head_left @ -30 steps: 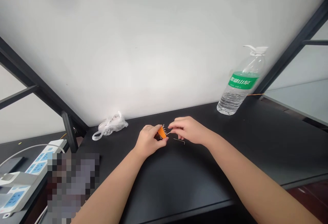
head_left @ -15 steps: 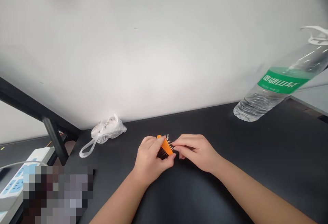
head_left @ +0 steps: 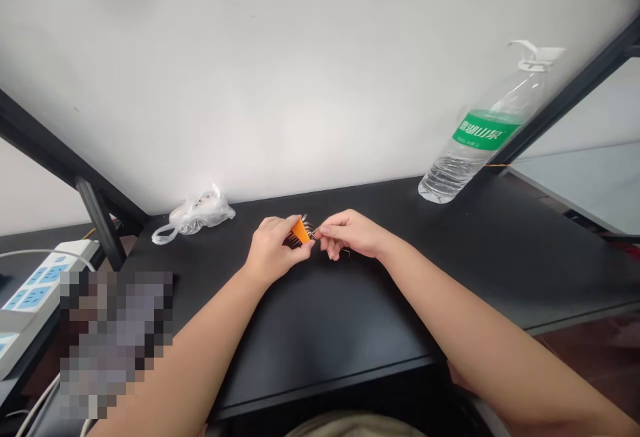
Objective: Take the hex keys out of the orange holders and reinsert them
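Note:
My left hand (head_left: 273, 248) is closed around an orange holder (head_left: 301, 231) with several thin metal rods set in it, held above the black table (head_left: 320, 330). Pinched between the thumb and fingers of my right hand (head_left: 350, 233) is a thin metal rod (head_left: 346, 251), whose bent end shows below the fingers. The fingertips of my right hand are at the right side of the holder, close to the other rods. My fingers hide part of the holder and most of the pinched rod.
A clear plastic bag (head_left: 200, 213) lies at the back left. At the back right stands a large water bottle (head_left: 470, 137) with a green label. On the left are a power strip (head_left: 43, 283), cables and a blurred patch.
The view has shifted, showing more of the table's front edge and the whole bottle. My right hand has turned a little, and a bent rod end now shows beneath its fingers.

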The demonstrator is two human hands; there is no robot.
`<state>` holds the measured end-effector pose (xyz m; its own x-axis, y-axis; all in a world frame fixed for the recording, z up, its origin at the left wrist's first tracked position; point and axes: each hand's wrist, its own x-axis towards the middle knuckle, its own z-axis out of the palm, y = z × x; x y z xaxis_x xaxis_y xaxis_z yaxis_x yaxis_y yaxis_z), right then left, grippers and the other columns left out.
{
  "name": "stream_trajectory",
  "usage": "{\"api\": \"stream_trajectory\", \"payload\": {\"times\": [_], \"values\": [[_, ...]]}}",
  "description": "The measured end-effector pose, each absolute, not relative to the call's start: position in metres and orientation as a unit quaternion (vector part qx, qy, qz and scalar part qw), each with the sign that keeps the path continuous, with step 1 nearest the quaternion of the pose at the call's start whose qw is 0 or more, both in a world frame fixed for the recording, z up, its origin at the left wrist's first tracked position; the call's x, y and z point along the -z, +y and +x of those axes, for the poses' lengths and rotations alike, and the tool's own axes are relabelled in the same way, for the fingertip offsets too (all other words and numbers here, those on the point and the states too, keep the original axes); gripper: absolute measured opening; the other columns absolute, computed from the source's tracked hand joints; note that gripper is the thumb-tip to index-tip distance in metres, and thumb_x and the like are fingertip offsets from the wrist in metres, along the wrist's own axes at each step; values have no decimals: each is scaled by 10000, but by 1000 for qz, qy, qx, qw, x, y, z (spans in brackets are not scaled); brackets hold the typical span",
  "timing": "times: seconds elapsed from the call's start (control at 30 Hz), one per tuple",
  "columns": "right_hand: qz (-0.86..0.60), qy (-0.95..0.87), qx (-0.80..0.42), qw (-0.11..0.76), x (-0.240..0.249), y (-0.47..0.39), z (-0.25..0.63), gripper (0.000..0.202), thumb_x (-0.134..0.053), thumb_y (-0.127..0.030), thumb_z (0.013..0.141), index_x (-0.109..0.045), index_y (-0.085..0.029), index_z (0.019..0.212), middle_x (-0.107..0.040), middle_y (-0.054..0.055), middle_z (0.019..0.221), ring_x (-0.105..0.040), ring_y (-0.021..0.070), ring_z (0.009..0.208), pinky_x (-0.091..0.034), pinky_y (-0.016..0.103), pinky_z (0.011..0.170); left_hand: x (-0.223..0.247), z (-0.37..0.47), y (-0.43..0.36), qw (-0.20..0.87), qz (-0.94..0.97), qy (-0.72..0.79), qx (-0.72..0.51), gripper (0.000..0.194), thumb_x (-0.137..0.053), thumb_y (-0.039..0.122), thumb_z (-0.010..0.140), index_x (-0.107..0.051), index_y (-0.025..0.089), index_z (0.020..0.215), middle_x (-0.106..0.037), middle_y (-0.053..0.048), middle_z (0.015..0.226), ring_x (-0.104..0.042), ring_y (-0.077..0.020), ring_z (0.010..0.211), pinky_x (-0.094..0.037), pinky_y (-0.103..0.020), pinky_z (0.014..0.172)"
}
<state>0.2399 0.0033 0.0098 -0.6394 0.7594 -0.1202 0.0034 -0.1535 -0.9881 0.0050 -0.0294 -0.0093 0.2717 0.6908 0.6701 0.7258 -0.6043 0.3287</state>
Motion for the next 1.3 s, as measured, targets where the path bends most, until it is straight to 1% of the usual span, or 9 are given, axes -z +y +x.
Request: {"api": "stream_trajectory", "payload": {"times": [0.13, 0.27, 0.33, 0.53, 0.73, 0.97, 1.07, 1.17, 1.3], "values": [[-325, -540, -740, 235, -13, 6, 242, 347, -829, -446, 795, -736, -114, 838, -662, 13, 586, -500, 74, 387, -393, 193, 372, 3, 7, -30, 16, -823, -385, 417, 486, -773, 359, 799, -643, 206, 1242, -758, -54, 954, -720, -218, 879, -557, -425, 972], [-339, -497, -772, 204, -16, -3, 239, 304, -789, -433, 836, -709, -142, 805, -658, 10, 596, -506, 81, 381, -313, 179, 331, 1, 8, -36, -9, -825, -375, 422, 591, -796, 348, 789, -572, 226, 1323, -755, -35, 953, -725, -208, 854, -538, -459, 1023], [-355, -504, -765, 188, -17, -9, 237, 327, -764, -446, 860, -697, -139, 767, -667, 21, 629, -531, 79, 400, -329, 176, 344, 0, 8, -39, -10, -819, -385, 425, 586, -792, 349, 797, -563, 235, 1324, -761, -42, 967, -727, -210, 836, -549, -461, 1002], [-368, -465, -766, 249, -20, -7, 226, 449, -664, -586, 914, -658, -153, 793, -616, -3, 614, -500, 77, 385, -324, 185, 330, -4, 8, -33, 23, -816, -388, 428, 531, -768, 326, 807, -587, 217, 1294, -771, -64, 1006, -735, -216, 842, -545, -457, 1001], [-309, -469, -782, 271, -21, -10, 224, 351, -822, -450, 809, -618, -164, 815, -619, -15, 675, -521, 73, 467, -316, 183, 376, 6, 5, -32, 60, -803, -421, 419, 479, -742, 358, 824, -617, 218, 1265, -755, -38, 938, -704, -210, 815, -513, -476, 1025], [-323, -485, -770, 259, -14, -8, 227, 414, -882, -449, 737, -574, -178, 791, -606, -23, 674, -493, 60, 480, -288, 177, 395, 7, 7, -32, 54, -816, -415, 398, 474, -745, 382, 827, -617, 224, 1255, -735, -28, 904, -687, -216, 847, -529, -420, 949], [-342, -545, -715, 274, -17, -8, 230, 393, -839, -483, 772, -584, -184, 782, -618, -8, 673, -543, 95, 503, -354, 205, 415, 8, 8, -30, 57, -819, -420, 387, 473, -751, 380, 815, -621, 233, 1247, -740, -28, 918, -686, -224, 854, -521, -426, 957], [-396, -653, -585, 273, -26, -13, 233, 330, -734, -492, 861, -643, -182, 795, -621, 7, 636, -572, 130, 507, -412, 250, 462, 9, 8, -29, 69, -820, -423, 380, 454, -746, 391, 823, -629, 230, 1230, -742, -30, 909, -687, -224, 839, -510, -435, 973], [-436, -792, -361, 230, -40, -23, 233, 276, -607, -366, 939, -628, -193, 724, -628, 5, 650, -549, 131, 540, -366, 267, 529, 11, 9, -30, 95, -827, -415, 367, 414, -719, 382, 850, -637, 207, 1215, -740, -32, 856, -692, -217, 802, -475, -467, 1041]]}}
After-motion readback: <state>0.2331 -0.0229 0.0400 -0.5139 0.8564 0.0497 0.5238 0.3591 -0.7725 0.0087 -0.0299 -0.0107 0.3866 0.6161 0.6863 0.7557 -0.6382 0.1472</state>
